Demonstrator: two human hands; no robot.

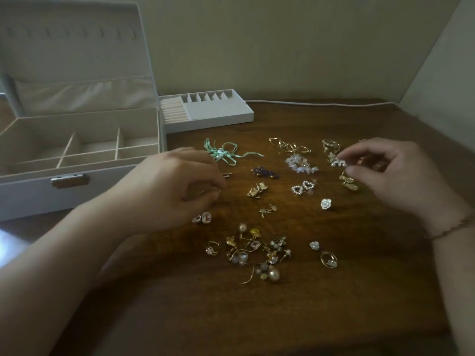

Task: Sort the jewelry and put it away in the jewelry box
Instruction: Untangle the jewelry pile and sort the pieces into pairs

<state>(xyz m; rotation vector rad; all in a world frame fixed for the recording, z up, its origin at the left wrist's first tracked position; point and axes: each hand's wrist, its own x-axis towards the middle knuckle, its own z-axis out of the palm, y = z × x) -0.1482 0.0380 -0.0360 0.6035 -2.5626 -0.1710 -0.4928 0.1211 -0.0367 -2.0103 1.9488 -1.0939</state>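
Meanwhile pinching a pearl flower earring [338, 162] in right-hand fingers [352, 172], left fingers [213, 194] nipping something thin and gold; risking dropping either into neighbouring counter [359, 291] piles.

The jewelry box [77, 160] stands open at the tabletop's [282, 317] left rear, with the tray [205, 111] just right of it and behind. The loose jewelry [259, 250] lies scattered right of the box, between the left hand [177, 186] and right hand [393, 173].
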